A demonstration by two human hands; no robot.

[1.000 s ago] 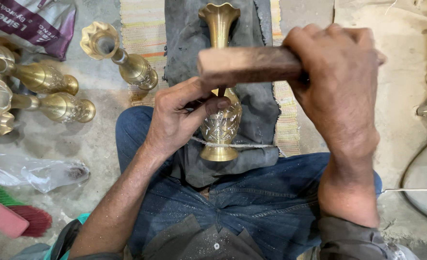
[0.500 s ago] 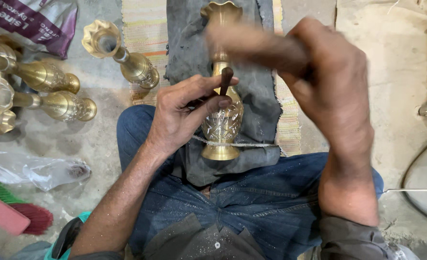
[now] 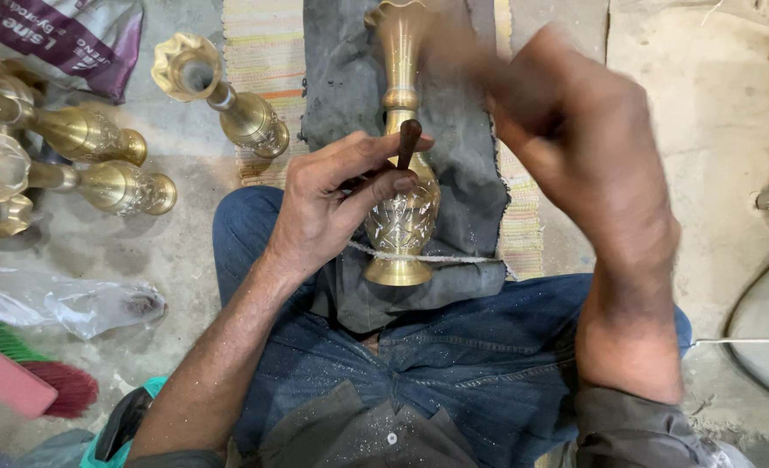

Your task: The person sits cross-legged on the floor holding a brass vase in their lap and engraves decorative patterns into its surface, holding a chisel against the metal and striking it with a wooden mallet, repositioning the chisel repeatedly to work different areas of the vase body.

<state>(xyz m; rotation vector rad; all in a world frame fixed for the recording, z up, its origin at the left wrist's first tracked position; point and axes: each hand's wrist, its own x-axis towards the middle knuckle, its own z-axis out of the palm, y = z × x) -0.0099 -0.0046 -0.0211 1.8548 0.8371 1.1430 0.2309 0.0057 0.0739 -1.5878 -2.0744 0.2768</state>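
Lengthwise on the grey cloth (image 3: 462, 165), the brass vase (image 3: 402, 173) points mouth away; left hand (image 3: 332, 208) pinches a punch (image 3: 409, 143) upright against it; right hand (image 3: 584, 147) blurred, grip unclear.

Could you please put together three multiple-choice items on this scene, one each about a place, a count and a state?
1. Where does the brass vase being worked on lie?
A. On the dark cloth over the lap
B. In a box
C. On a shelf

2. How many fingers does the chisel show through?
A. None
B. It sits gripped in the left hand
C. It lies on the floor

3. How does the right hand look?
A. Sharp and flat
B. Blurred, raised
C. Hidden

Answers: A, vase rests on cloth; B, fingers pinch it; B, hand is smeared.
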